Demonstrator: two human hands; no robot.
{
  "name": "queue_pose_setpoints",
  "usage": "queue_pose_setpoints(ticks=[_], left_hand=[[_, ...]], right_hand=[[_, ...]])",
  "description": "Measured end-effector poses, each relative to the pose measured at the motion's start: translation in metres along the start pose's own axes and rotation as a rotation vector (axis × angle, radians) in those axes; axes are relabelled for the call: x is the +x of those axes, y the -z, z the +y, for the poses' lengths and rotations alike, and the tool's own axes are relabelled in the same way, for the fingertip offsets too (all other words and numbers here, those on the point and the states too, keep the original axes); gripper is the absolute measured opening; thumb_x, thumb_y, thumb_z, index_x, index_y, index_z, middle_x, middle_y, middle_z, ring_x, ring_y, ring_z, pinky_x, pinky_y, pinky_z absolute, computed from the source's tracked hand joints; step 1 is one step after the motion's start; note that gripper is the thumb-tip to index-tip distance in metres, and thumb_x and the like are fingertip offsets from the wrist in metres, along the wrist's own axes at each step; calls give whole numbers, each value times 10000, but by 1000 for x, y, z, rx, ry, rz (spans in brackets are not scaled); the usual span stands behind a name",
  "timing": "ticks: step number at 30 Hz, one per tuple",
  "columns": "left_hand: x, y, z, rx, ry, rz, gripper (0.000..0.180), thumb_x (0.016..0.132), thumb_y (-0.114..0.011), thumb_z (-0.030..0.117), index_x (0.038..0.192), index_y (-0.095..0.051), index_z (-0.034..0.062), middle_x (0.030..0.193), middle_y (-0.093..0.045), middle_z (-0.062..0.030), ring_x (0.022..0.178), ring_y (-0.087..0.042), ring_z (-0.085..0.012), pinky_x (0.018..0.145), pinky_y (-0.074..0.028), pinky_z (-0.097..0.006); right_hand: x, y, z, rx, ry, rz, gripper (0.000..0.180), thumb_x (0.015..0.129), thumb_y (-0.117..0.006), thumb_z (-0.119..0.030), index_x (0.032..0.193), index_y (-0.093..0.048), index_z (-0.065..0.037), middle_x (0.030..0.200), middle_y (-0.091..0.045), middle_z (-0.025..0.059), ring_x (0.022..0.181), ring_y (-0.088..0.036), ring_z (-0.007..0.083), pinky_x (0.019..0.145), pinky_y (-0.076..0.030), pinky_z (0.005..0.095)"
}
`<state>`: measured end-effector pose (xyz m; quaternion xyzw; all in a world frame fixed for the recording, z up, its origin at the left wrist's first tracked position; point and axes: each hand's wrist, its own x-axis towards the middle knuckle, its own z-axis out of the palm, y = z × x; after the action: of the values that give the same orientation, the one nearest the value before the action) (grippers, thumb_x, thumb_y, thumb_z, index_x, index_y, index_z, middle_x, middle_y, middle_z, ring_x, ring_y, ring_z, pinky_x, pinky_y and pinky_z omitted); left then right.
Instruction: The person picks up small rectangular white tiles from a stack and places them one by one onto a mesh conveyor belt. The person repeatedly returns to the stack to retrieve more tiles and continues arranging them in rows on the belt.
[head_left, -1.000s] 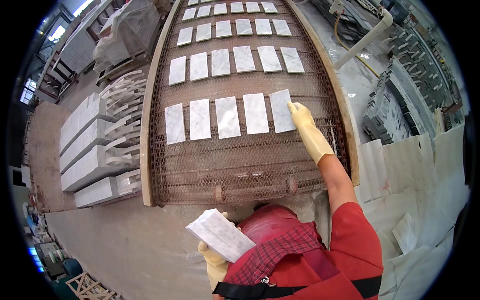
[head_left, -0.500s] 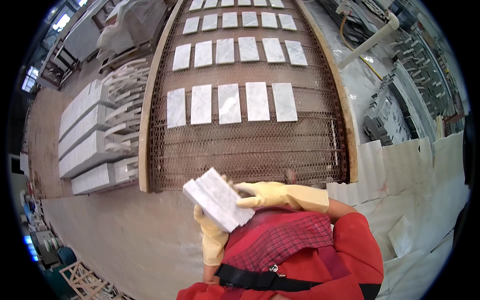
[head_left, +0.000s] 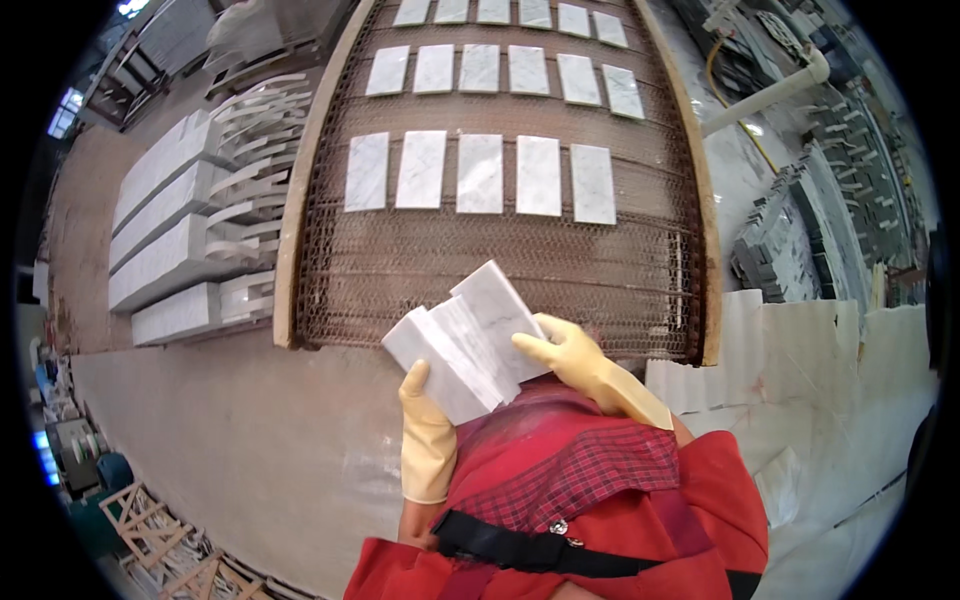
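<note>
My left hand (head_left: 427, 440), in a pale yellow rubber glove, supports a stack of white marble tiles (head_left: 432, 368) from its left side, thumb on the top face. The stack is tilted in front of my red apron. Fanned out from its right side is one grey-veined marble tile (head_left: 497, 312). My gloved right hand (head_left: 572, 358) pinches that tile by its right edge, and its lower part still lies against the stack. Just beyond my hands is the near end of a wire-mesh conveyor belt (head_left: 480, 250). Similar tiles (head_left: 480, 172) lie on it in spaced rows.
Wooden rails (head_left: 292, 240) border the belt on both sides. Strapped bundles of pale slabs (head_left: 165, 255) stand at the left. A white pipe (head_left: 765, 100) and stacked grey stone pieces (head_left: 775, 240) are at the right, above pale sheeting (head_left: 760, 360) on the floor.
The stack has spread, with one tile now fanned out to the right. My right hand has shifted from the stack to that tile's edge. The whole view has tilted slightly downward.
</note>
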<state>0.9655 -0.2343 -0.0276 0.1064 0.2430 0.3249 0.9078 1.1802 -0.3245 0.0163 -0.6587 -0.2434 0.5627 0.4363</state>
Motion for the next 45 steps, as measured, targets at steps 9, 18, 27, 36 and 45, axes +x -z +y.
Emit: queue_pose_setpoints(ticks=[9,18,27,36,45], left_hand=[[-22,44,-11,-8,2,48,939,812,-800,499,1590,-457,99,1431,-634,-151,1290,-632,-378,1104,-517,-560],[-21,92,-23,125,-103,14,1048,789,-747,708,1595,-440,112,1453,-594,-123,1296,-595,-334,1079,-496,-539],[-20,44,-28,149,-183,-79,1078,852,-667,735,1649,-359,77,1515,-567,-159,1376,-567,-344,1224,-415,-540],[1,41,-18,207,-42,-55,1061,772,-785,586,1591,-433,10,1496,-582,-217,1352,-589,-388,1165,-458,-529],[-5,51,-16,84,74,15,907,884,-776,561,1547,-505,3,1437,-652,-192,1299,-645,-342,1148,-492,-482]], right_hand=[[58,140,-49,-179,65,868,264,1060,-665,-359,1118,-712,-106,962,-738,13,772,-602,115,795,-512,314],[134,282,16,-217,291,943,396,990,-776,-306,1272,-728,-32,1053,-783,76,951,-722,181,876,-569,366],[23,124,-58,-473,20,251,521,1038,-659,-504,1415,-679,-145,1445,-671,107,1327,-626,250,1149,-507,443],[22,-32,47,443,-64,-623,935,953,-788,-557,1634,-385,-59,1539,-546,124,1392,-531,226,1162,-438,401],[8,-37,28,165,-158,-409,691,1043,-698,-460,1536,-523,-9,1437,-637,126,1291,-609,219,1117,-474,396]])
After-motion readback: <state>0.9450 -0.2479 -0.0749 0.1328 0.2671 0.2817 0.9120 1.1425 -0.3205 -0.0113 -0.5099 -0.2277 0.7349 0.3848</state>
